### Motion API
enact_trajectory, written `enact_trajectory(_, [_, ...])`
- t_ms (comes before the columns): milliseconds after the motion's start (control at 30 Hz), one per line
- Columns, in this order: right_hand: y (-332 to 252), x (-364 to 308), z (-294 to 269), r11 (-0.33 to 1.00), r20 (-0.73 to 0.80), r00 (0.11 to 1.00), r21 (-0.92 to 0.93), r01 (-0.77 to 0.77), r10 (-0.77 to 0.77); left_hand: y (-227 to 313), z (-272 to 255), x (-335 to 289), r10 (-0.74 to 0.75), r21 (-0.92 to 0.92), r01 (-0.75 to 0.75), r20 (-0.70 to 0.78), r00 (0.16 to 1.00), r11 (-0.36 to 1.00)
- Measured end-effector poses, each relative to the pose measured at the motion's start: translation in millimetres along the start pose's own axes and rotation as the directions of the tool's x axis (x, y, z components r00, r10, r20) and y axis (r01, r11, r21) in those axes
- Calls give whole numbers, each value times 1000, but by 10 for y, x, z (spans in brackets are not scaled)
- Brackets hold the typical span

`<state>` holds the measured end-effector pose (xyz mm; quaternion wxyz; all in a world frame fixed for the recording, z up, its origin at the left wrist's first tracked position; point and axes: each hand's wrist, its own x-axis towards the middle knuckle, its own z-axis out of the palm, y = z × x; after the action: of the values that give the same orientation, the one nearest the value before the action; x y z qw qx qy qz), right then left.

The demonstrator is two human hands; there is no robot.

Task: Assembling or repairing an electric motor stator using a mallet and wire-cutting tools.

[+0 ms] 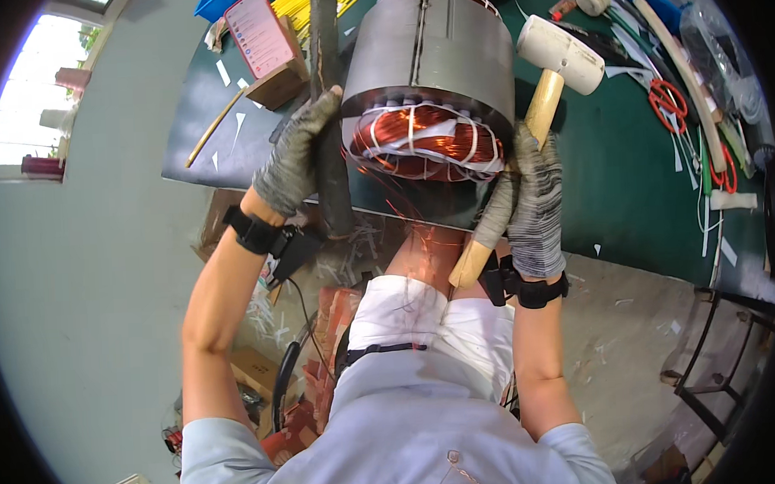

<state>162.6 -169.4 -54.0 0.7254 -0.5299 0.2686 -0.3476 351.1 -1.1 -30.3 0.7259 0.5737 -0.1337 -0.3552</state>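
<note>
The stator core lies on its side near the front edge of the desk, its laced copper windings facing the person. The gloved left hand grips a dark bar just beside the core, though most of its fingers are hidden. The gloved right hand is closed around the wooden handle of a white-headed mallet, close beside the windings. A careless swing or a slip of the bar could nick the wire coating or crush the coils. Loose strands hanging past the edge could snag on either tool, and a hard knock could roll the core forward onto the person's legs.
</note>
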Motion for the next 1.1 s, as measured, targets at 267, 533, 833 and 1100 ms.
enact_trajectory(267, [-323, -148, -705, 993, -101, 991, -69, -99, 92, -254, 849, -205, -252, -47, 250, -60, 966, 967])
enact_trajectory(533, [-523, -25, -1469, 788, -50, 938, -559, 258, -342, -522, 1352, -75, -15, 334, -56, 205, 979, 941])
enact_trajectory(833, [-734, -16, -1830, 2, 447, 692, -839, 544, -567, -1088, 1192, -1738, -367, 374, 221, 383, 848, 901])
enact_trajectory(1100, [-1211, 17, -1728, 813, 193, 981, -568, 126, -18, -1238, 1835, -1647, -367, 63, 369, 343, 865, 927])
